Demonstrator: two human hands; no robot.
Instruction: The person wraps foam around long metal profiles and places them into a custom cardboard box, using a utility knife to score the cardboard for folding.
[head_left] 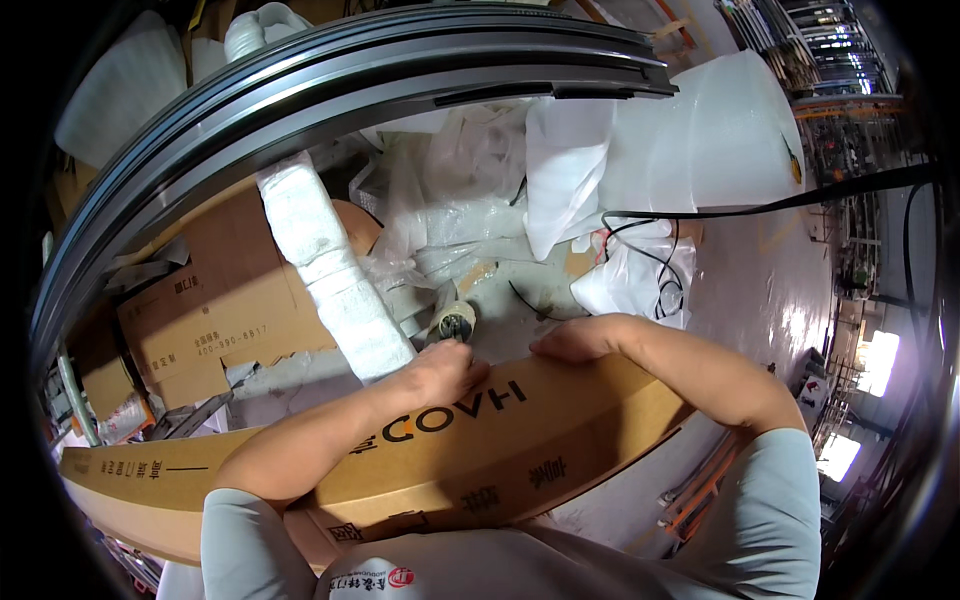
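A long brown cardboard box (440, 470) with dark printing lies across in front of me, close to my body. My left hand (447, 372) is closed in a fist at the box's far edge; what its fingers hold is hidden. To its right, my right hand (578, 338) is curled over the same far edge, its fingertips mostly out of sight behind the cardboard. Just beyond my left fist is a small round, tube-like thing (457, 320) with a dark middle. A white-wrapped post (335, 270) slants down toward the box beside my left hand.
Long grey metal profiles (400, 62) span the far side. Flat brown cardboard (220, 310) lies at left. Clear plastic film (450, 210) and a large white foam roll (700, 135) are beyond my hands. A black strap (770, 203) and thin cables (665, 270) run at right.
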